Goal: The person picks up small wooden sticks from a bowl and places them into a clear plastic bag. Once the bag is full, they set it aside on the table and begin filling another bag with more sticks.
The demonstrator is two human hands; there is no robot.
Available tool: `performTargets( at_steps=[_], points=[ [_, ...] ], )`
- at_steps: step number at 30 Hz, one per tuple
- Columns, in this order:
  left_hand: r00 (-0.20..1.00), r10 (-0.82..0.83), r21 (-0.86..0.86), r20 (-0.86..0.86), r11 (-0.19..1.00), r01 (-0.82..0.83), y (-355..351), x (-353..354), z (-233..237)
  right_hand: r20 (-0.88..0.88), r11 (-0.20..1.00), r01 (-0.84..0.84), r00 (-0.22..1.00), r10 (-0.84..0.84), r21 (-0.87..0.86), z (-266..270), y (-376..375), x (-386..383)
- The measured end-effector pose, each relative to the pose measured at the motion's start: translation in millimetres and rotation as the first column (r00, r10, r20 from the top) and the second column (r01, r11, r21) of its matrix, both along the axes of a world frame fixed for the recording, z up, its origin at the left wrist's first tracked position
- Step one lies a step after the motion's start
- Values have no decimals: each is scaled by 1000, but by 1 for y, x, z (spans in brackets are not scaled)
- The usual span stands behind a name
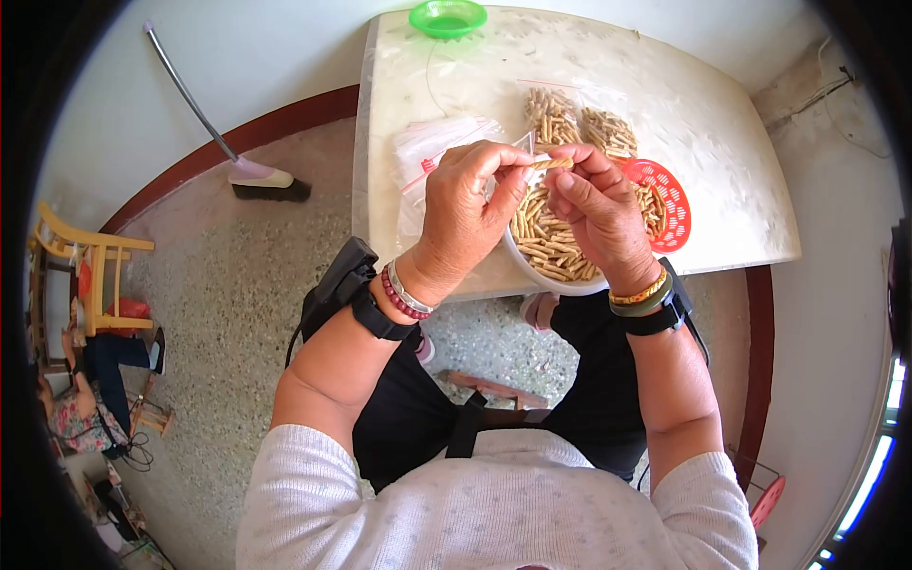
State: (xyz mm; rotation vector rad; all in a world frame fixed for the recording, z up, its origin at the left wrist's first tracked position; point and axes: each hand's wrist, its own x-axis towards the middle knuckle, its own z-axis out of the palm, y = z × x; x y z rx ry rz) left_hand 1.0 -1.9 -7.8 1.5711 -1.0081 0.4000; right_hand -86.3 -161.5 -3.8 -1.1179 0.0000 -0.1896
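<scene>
In front of my chest, over the table point(703, 123), my left hand point(461, 214) and my right hand point(608, 214) meet fingertip to fingertip. Between them is a short twisted tan stick point(553, 163), pinched at both ends, with a whitish bit at its left side. Just below, a white bowl point(534, 273) holds many similar tan sticks point(560, 249); my right hand covers part of it. A red perforated basket point(676, 211) with more sticks stands at the right. Behind my hands lie two clear bags filled with sticks point(551, 116).
Flat clear zip bags point(442, 142) are stacked at the table's left side. A green dish point(448, 17) sits at the far edge. A broom point(252, 176) leans on the wall; a wooden chair point(93, 252) and a seated person point(85, 418) are at far left.
</scene>
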Motion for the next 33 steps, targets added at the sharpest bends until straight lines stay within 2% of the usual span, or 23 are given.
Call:
performTargets(
  at_steps=[4,11,15,22,24,25,29,33],
  points=[
    [1000,-2,14,-17,1000,2,2,0,1,14,995,83,996,-83,-58,1,2,0],
    [1000,-6,30,-31,1000,7,1,1,-2,37,996,70,997,-68,-47,1,2,1],
    [995,0,61,-101,998,7,2,1,-4,35,995,51,998,-48,-86,2,2,0],
    [996,18,45,-88,999,-15,1,3,-7,14,990,26,1000,-24,-137,5,4,-1],
    [981,1,50,-195,999,9,2,2,-7,-13,988,29,999,-32,-151,9,7,-2],
    [981,0,50,-195,999,10,2,2,-7,-41,986,31,998,-39,-165,10,9,-2],
    [965,-27,34,-261,999,38,2,0,-5,-19,986,15,1000,-19,-168,6,12,-1],
    [965,-47,48,-259,997,62,2,-5,-2,11,999,-11,1000,12,-38,-2,15,2]
  ],
)
